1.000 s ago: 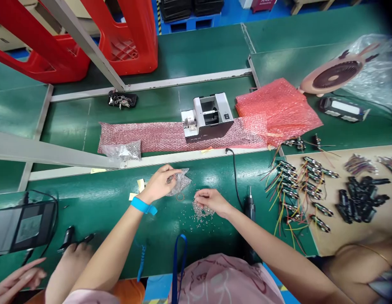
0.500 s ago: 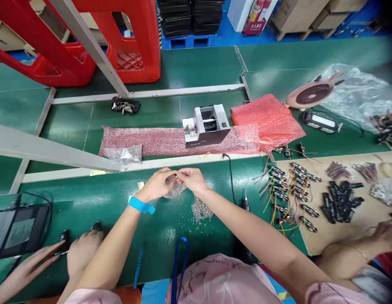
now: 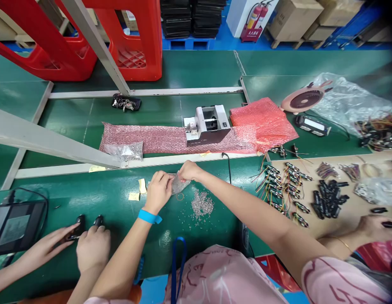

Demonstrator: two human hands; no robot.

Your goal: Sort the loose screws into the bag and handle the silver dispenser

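A small clear plastic bag (image 3: 177,185) is stretched between my two hands above the green bench. My left hand (image 3: 159,190), with a blue band at the wrist, grips its left side. Fingers of my right hand (image 3: 188,171) pinch its upper right edge. What the bag holds is hard to make out. Just right of it lies a loose pile of tiny metal screws (image 3: 202,203), some scattered toward me. A thin tan ring, like a rubber band (image 3: 180,196), rests below the bag. Yellow paper slips (image 3: 142,185) lie left of my left hand.
Behind my hands, a grey-and-black machine (image 3: 208,126) stands on pink bubble wrap (image 3: 164,137), near a filled bag (image 3: 132,151). Wired parts (image 3: 273,179) and black pieces (image 3: 330,198) lie right. Co-workers' hands (image 3: 93,247) work at left and right. A metal post (image 3: 56,139) slants in.
My hands have gone from fingers meeting at the bag's top to holding it spread between them. My left hand moved right and nearer me, uncovering the yellow slips.
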